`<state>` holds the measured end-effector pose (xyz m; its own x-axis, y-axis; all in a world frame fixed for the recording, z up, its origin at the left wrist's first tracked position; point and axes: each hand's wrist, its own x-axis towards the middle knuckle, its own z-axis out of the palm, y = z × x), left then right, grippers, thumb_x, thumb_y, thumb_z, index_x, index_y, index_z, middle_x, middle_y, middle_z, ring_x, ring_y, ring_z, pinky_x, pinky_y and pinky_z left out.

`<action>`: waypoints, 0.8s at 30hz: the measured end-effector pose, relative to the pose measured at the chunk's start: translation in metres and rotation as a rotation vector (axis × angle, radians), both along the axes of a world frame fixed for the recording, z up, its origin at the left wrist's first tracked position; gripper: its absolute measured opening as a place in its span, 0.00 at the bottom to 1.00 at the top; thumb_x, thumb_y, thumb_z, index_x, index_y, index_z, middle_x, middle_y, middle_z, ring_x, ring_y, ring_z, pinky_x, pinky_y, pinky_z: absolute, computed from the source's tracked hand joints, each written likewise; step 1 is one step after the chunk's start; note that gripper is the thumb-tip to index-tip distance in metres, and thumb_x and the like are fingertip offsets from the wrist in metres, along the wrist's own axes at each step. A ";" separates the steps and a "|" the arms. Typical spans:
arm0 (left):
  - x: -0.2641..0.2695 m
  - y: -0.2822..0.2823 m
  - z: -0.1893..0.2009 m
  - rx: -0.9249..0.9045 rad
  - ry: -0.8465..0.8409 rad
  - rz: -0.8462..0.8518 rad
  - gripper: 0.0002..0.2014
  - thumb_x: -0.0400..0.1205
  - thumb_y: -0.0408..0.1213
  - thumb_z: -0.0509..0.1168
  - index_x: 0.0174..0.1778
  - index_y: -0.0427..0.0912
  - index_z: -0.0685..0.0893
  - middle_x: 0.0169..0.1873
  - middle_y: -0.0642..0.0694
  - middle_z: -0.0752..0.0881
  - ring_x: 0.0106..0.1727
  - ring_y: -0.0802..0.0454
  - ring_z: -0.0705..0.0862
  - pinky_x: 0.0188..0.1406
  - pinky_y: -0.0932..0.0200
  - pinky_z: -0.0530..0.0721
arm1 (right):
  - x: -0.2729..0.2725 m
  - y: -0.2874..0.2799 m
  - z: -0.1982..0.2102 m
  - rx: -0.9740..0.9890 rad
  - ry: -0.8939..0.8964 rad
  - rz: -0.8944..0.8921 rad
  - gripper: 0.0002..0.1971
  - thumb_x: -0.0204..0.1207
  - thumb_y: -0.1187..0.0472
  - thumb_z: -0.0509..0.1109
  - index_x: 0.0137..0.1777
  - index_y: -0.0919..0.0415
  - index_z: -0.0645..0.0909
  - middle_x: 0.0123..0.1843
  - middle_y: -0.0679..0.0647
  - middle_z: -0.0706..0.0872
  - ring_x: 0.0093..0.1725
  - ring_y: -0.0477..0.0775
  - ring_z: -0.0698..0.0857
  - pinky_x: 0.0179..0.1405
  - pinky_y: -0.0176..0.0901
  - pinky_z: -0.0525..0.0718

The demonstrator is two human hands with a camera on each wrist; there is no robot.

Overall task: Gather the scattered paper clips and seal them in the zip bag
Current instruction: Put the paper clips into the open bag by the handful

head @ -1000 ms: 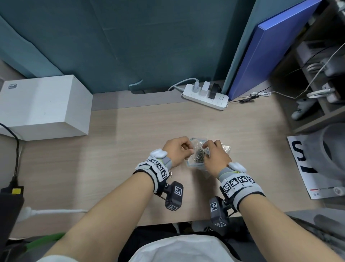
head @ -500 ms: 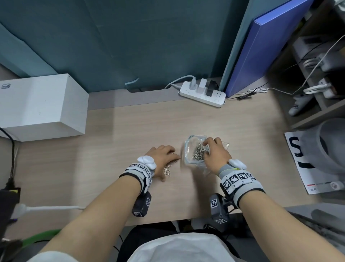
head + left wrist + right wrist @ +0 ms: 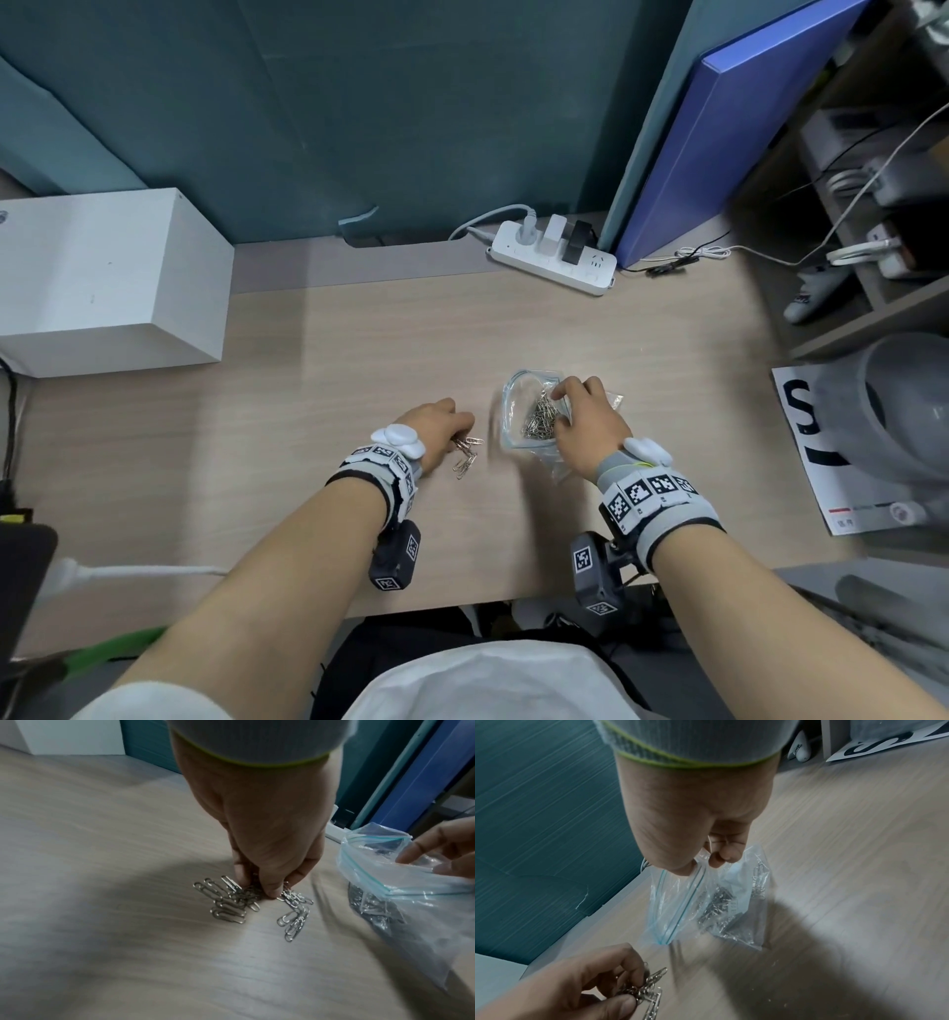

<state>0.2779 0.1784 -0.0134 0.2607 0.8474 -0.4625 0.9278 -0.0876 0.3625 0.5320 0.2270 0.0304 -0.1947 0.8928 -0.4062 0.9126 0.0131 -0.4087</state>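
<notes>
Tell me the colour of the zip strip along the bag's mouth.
Teal-green, on the clear zip bag held by the right hand; clearest in the left wrist view.

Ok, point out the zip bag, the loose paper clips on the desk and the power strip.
zip bag (image 3: 680, 902): right wrist view, blue zip line.
loose paper clips (image 3: 226, 912): left wrist view, left cluster.
power strip (image 3: 552, 257): head view, white top face.

An office: wooden desk (image 3: 359, 349), teal partition (image 3: 359, 103), power strip (image 3: 552, 257) beyond the hands, shelves (image 3: 873, 246) of cables to their right.

left hand (image 3: 435, 431) now pinching paper clips (image 3: 232, 903)
</notes>
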 end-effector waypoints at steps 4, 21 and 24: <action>0.000 -0.002 -0.002 0.008 -0.069 0.205 0.08 0.80 0.33 0.71 0.46 0.51 0.80 0.46 0.53 0.80 0.48 0.45 0.82 0.45 0.53 0.81 | 0.001 -0.001 -0.002 -0.001 -0.006 -0.006 0.15 0.81 0.62 0.62 0.65 0.46 0.74 0.64 0.49 0.72 0.38 0.61 0.84 0.34 0.47 0.74; 0.053 0.024 0.034 0.225 -0.416 0.440 0.19 0.75 0.40 0.77 0.62 0.57 0.85 0.50 0.54 0.81 0.46 0.56 0.83 0.54 0.52 0.85 | -0.001 -0.004 -0.001 0.012 0.015 -0.025 0.15 0.81 0.63 0.63 0.64 0.46 0.73 0.64 0.50 0.72 0.41 0.63 0.83 0.39 0.49 0.78; 0.032 0.009 0.025 0.147 -0.145 0.360 0.26 0.72 0.50 0.76 0.66 0.63 0.79 0.59 0.54 0.76 0.58 0.49 0.81 0.58 0.49 0.83 | 0.003 -0.005 -0.002 0.003 0.009 -0.033 0.16 0.81 0.63 0.63 0.65 0.46 0.73 0.64 0.49 0.72 0.40 0.61 0.84 0.37 0.48 0.77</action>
<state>0.3099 0.1876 0.0120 -0.0106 0.9508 -0.3097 0.8488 0.1722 0.4998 0.5346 0.2218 0.0279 -0.1689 0.9001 -0.4015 0.9088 -0.0155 -0.4170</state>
